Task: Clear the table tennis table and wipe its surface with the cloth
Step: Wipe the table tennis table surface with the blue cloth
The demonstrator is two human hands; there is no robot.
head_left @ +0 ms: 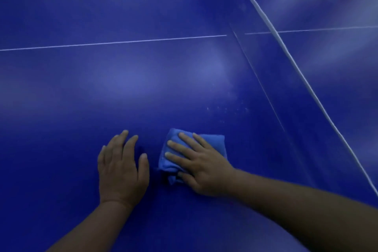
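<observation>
While the right hand lies flat, palm down with fingers spread, on the folded light-blue microfibre cloth, it presses the cloth against the dark blue glossy tabletop. Nothing is gripped: fingers are extended, not curled, with the thumb at the near-left corner of the cloth.

Cloth: folded into a thick, roughly square pad with layered edges showing at the left and near sides. Soft, slightly fuzzy texture, a paler blue than the surface under it. It sits in the lower centre of view, near side of the table, well short of the net. Most of the pad is covered by the hand; the far-right corner and the left edge stick out.

Left hand is flat on the bare tabletop just beside the cloth's left edge, not touching it. Open, fingers loosely together and pointing away, thumb out toward the cloth. Holding nothing. Both forearms are bare.

Tabletop: thin white centre line runs left to right across the upper half. White-topped net cuts diagonally across the right side, with more blue surface beyond it. Faint pale specks are on the surface beyond the cloth, toward the net. Soft light reflections sit on the sheen. Frame is a bit blurry.
</observation>
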